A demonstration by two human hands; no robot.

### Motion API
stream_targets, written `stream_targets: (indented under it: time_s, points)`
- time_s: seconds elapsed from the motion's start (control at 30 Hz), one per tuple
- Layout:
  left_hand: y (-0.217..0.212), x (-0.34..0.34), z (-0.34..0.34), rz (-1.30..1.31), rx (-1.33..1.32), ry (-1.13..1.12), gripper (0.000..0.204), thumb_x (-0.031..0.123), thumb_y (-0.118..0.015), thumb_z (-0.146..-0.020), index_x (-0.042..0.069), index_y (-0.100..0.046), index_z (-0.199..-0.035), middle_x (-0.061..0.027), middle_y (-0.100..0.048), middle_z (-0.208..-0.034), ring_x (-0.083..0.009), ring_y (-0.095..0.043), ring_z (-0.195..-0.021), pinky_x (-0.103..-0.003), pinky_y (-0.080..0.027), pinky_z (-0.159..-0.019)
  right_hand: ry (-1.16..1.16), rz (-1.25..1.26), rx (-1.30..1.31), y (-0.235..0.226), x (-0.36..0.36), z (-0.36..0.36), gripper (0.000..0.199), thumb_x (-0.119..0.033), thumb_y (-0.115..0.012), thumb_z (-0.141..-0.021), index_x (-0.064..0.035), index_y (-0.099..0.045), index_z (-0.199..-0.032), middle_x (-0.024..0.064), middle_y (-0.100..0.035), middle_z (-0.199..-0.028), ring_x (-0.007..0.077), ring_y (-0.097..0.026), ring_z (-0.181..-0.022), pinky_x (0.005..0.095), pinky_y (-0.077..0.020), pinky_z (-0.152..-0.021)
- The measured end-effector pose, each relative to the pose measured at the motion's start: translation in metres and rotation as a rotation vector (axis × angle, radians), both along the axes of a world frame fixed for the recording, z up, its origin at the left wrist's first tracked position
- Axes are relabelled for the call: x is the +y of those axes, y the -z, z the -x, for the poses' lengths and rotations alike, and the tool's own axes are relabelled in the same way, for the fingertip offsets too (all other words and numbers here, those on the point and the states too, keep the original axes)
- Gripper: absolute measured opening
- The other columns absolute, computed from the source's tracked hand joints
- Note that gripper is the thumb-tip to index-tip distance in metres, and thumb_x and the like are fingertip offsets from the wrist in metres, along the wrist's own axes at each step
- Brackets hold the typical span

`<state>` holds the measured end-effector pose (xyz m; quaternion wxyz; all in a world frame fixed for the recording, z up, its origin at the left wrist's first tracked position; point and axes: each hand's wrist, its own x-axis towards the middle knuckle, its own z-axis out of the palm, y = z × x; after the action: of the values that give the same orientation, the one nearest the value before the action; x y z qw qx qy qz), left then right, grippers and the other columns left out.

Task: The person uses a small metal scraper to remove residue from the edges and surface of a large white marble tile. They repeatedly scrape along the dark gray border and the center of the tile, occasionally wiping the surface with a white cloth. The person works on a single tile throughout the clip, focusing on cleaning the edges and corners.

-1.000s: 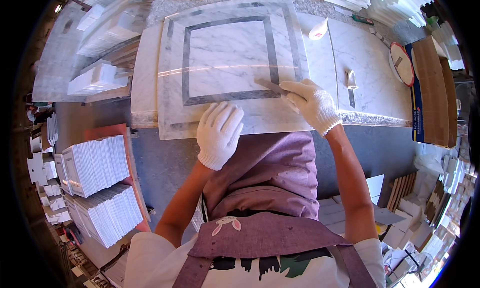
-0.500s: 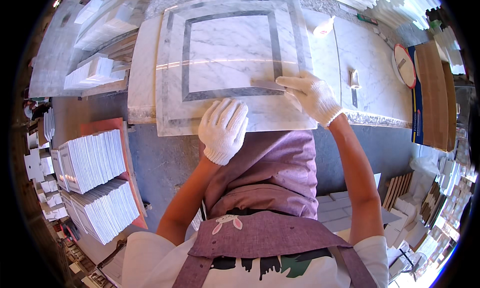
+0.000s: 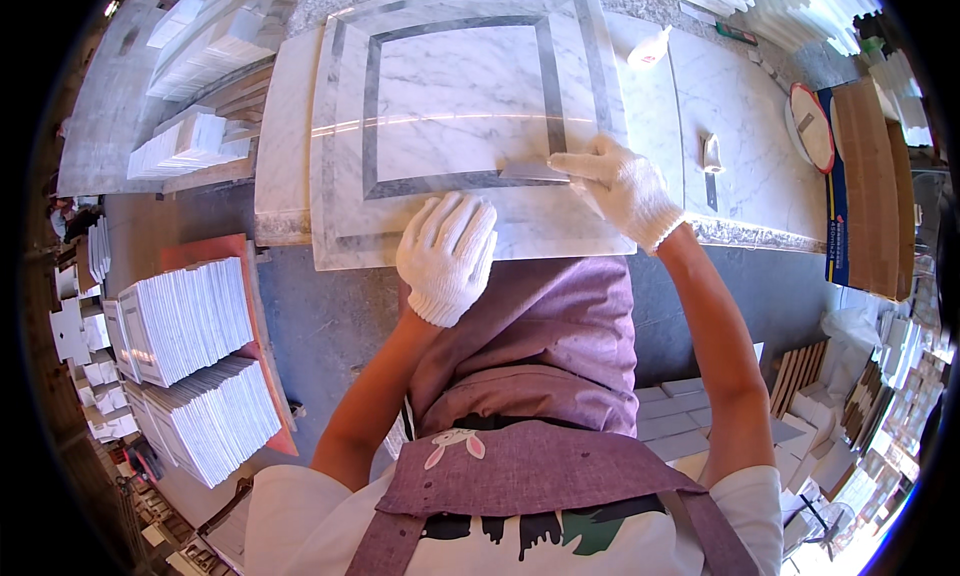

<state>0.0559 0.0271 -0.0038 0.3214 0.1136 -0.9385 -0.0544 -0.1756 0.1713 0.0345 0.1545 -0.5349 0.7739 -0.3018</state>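
1. While the gloved left hand [image 3: 447,254] lies flat, fingers spread, on the marble slab [image 3: 460,106], it grips nothing.
2. Right hand [image 3: 618,186] pinches a grey strip [image 3: 535,170] against the slab's dark inlay.
3. Slab rests on the bench [image 3: 740,136].

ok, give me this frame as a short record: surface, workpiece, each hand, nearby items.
surface: marble worktop
workpiece: white marble panel with grey inlaid square borders, lying flat, its near edge overhanging the worktop
left hand: white knit glove, palm flat on the panel's near edge
right hand: gloved, fingers pinching a loose grey strip at the inner border's near right corner
nearby: white squeeze bottle, scraper, round red-rimmed disc, stacks of white tiles on the person's left
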Motion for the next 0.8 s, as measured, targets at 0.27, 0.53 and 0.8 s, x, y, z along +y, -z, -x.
stream_targets:
  time_s: [0.27, 0.53, 0.8]
  points:
    - [-0.002, 0.0, 0.001, -0.009, 0.01, 0.005, 0.029, 0.021, -0.072, -0.085, 0.011, -0.073, -0.112, -0.0054, -0.069, -0.117, -0.0274, -0.064, -0.114, -0.046, -0.052, -0.1, 0.062, 0.017, -0.055, 0.001, 0.006, -0.003, 0.028, -0.009, -0.071, -0.092, -0.013, -0.075, -0.12, 0.0131, -0.066, -0.095, 0.0291, -0.067, -0.085, 0.0372, -0.0533, -0.076]
    - [0.003, -0.001, -0.002, -0.002, 0.018, -0.004, 0.029, 0.022, -0.072, -0.086, 0.012, -0.074, -0.113, -0.0042, -0.069, -0.119, -0.0266, -0.064, -0.115, -0.045, -0.052, -0.1, 0.38, -0.103, -0.031, -0.015, 0.018, -0.04, 0.03, -0.022, -0.065, -0.096, -0.0108, -0.073, -0.123, 0.0175, -0.066, -0.092, 0.0318, -0.066, -0.081, 0.0395, -0.0524, -0.075]
    - [0.005, 0.0, -0.003, -0.01, 0.009, -0.007, 0.029, 0.022, -0.071, -0.088, 0.015, -0.074, -0.116, -0.0035, -0.069, -0.123, -0.0263, -0.064, -0.118, -0.045, -0.051, -0.101, 0.49, -0.066, 0.074, 0.0, 0.016, -0.066, 0.036, -0.019, -0.065, -0.094, -0.015, -0.07, -0.13, 0.0155, -0.065, -0.087, 0.0356, -0.066, -0.077, 0.0455, -0.0538, -0.07]
